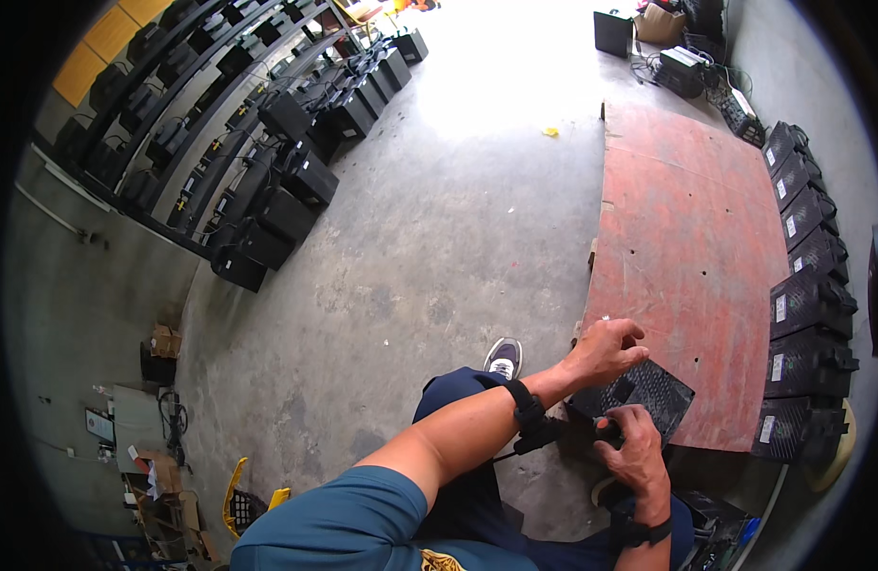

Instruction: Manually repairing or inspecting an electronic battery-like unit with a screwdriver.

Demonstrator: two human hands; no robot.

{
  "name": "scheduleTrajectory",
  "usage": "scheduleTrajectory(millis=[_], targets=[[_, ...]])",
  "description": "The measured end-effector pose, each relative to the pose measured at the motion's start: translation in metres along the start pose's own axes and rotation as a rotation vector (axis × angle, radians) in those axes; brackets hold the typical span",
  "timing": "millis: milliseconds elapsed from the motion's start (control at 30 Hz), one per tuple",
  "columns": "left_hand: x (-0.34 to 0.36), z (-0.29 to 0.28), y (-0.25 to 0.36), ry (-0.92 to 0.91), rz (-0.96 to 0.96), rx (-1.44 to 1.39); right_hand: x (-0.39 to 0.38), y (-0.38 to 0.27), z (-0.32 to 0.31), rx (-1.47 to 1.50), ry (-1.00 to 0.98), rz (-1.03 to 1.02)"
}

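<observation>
A black box-shaped unit with a textured, patterned face lies tilted in front of me, at the near edge of a red board. Over its far left corner hovers my left hand, fingers loosely bent and apart, with nothing visible in them. My right hand is closed around a small black-and-red handle, probably a screwdriver's, close to the unit's near side. The handle's lower end is hidden by the fingers and the dark area beneath. Both wrists wear black straps.
The red board stretches away on my right. Several similar black units stand in a row along its right side. Racks with black machines fill the left wall. Cables and a printer-like device lie at the far right.
</observation>
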State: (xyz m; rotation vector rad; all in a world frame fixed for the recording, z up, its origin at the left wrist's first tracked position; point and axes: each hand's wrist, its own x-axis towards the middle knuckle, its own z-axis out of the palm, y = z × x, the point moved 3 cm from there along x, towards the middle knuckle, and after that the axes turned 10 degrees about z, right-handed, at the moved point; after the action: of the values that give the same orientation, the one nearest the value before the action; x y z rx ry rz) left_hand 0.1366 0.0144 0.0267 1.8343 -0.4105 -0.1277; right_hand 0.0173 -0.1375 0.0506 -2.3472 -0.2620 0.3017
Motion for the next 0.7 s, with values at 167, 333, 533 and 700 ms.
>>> scheduleTrajectory(millis=[167, 333, 533, 700], targets=[[0.000, 0.000, 0.002, 0.025, 0.033, -0.019, -0.001, 0.009, 0.002, -0.005, -0.062, 0.221], [0.001, 0.002, 0.001, 0.027, 0.039, -0.025, 0.000, 0.012, 0.009, -0.053, 0.000, -0.005], [0.000, 0.000, 0.001, -0.010, -0.001, 0.007, -0.001, -0.002, -0.001, -0.028, -0.019, 0.104], [0.001, 0.004, -0.002, -0.008, 0.007, -0.002, 0.001, 0.009, 0.008, -0.024, 0.011, -0.035]])
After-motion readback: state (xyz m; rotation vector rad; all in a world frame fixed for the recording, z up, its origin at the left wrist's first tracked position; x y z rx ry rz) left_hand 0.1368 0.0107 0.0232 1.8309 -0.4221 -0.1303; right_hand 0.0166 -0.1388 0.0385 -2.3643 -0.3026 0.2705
